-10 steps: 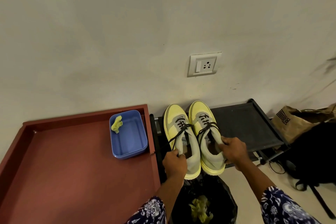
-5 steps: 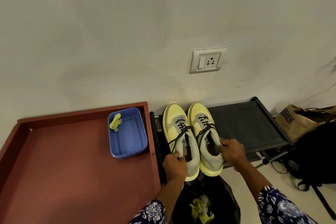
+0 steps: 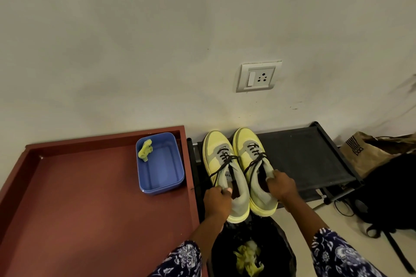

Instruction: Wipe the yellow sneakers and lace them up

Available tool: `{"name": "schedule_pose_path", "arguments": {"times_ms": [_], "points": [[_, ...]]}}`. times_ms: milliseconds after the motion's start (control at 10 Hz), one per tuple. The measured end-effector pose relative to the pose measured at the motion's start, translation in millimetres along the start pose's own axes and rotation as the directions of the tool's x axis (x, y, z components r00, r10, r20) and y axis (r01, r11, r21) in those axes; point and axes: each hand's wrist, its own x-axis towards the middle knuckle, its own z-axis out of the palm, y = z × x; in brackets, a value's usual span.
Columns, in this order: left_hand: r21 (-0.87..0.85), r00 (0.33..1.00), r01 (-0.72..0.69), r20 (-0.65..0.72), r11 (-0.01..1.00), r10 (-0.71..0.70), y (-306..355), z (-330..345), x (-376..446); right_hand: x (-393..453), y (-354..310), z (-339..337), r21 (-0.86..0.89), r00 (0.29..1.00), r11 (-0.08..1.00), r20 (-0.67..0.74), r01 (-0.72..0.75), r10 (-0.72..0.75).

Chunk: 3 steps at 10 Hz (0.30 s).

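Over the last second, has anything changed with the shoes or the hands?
Barely anything. The left hand keeps gripping the collar of the left sneaker and the right hand the right sneaker, both resting on the black rack. The view shifted slightly. The blue tub and its yellow cloth stayed put.

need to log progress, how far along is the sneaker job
Looks nearly done: both yellow sneakers carry black laces and stand on the black rack. The left hand and right hand hold their collars. The cloth lies in the blue tub. Only letting go seems left.
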Motion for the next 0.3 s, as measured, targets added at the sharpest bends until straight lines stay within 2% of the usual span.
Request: {"name": "schedule_pose_path", "arguments": {"times_ms": [200,300], "points": [[0.037,0.998,-0.050,-0.025,0.998,0.051,3,-15,-8,-16,-20,12,-0.004,0.984,1.000,-0.176,-0.019,0.017],[-0.038,0.997,-0.062,-0.054,0.997,0.060,4,-21,-13,-29,-27,20,-0.015,0.963,1.000,-0.270,-0.019,0.014]]}}
